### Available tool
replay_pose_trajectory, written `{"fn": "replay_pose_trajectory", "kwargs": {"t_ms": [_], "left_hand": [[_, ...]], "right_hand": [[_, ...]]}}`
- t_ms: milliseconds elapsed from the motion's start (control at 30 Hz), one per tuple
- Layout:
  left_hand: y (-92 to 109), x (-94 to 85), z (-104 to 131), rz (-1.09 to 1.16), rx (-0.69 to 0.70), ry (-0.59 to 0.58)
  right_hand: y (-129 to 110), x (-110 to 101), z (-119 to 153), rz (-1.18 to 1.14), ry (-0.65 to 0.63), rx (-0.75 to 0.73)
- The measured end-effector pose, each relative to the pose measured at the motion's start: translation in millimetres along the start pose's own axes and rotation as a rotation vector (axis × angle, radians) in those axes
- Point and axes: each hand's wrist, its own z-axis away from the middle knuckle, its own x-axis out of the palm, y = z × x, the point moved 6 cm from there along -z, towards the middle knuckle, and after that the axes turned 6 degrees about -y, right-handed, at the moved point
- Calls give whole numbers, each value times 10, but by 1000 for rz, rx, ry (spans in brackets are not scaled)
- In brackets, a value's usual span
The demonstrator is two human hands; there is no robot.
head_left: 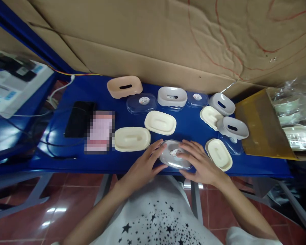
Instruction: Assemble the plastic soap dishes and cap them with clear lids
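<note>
Close to the table's front edge, an oval soap box (172, 164) with a clear lid and a round sticker lies between my two hands. My left hand (146, 165) grips its left end, thumb at the near side and fingertips on the lid's rim. From the right, my right hand (199, 162) holds the other end, its fingers curled over the lid. Cream oval trays lie nearby: one (132, 139) left of my left hand, one (160, 123) beyond the box, and another (219, 154) just right of my right hand. The box's underside is hidden.
Further back are a peach base (124, 87), a white slotted base (172, 97), grey bases (233, 128) and clear lids (141, 103). A black phone (79, 119) lies left beside a blurred pink rectangle (100, 132). A carton (260, 126) with bagged pieces bounds the right.
</note>
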Motion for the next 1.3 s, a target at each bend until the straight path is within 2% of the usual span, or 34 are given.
{"fn": "replay_pose_trajectory", "kwargs": {"t_ms": [267,400,500,600,667,767,900,1033,1100,1167,1300], "left_hand": [[-72,41,5,37,-66,-59],[-29,16,5,-30,-49,-40],[82,-139,17,-178,2,41],[156,-371,61,-347,15,145],[133,-504,104,-438,-21,187],[14,-613,183,-543,-108,210],[-107,-572,267,-585,-163,181],[-24,-396,266,-541,-109,93],[51,-305,252,-509,-76,53],[115,-214,247,-478,-34,11],[190,-20,279,-428,60,-124]], "right_hand": [[-19,177,-31,122,65,-26],[22,195,21,259,51,-7],[195,61,75,335,100,136],[430,-135,180,437,188,373],[522,-239,296,479,245,492],[514,-304,550,474,349,585],[393,-157,924,519,396,725],[268,54,1027,510,392,725],[213,59,926,473,450,698],[157,31,660,382,463,599],[4,-17,-335,205,255,213]]}}
